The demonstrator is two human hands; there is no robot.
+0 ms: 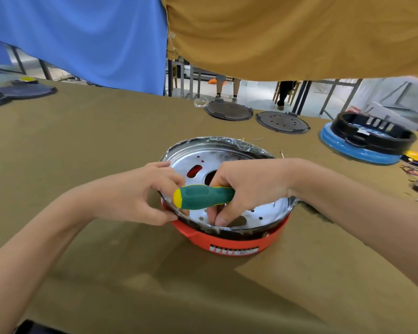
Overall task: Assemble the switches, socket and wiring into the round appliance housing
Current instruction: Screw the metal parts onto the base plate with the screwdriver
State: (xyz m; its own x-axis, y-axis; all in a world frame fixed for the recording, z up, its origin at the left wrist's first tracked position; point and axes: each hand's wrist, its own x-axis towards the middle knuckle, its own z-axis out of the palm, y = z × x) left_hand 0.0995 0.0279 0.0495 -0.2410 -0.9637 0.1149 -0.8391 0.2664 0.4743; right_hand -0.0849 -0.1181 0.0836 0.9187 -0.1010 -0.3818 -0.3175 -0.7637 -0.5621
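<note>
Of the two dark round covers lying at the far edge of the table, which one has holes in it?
The right cover, nearer the blue-based housing: small holes dot its surface. The left cover shows none.

- The housing (229, 242) has a glossy red plastic shell.
- Its inner plate (217, 155) is shiny, reflective metal with crinkled clear film at the rim.
- The screwdriver handle (202, 197) looks rubbery, matt, dimpled.
- The table (106, 131) wears matt olive cloth.

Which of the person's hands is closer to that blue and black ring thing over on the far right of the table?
The right hand, holding the green screwdriver over the red housing, is nearer the blue-and-black ring. The left hand grips the housing's rim on the far side from the ring.
</note>
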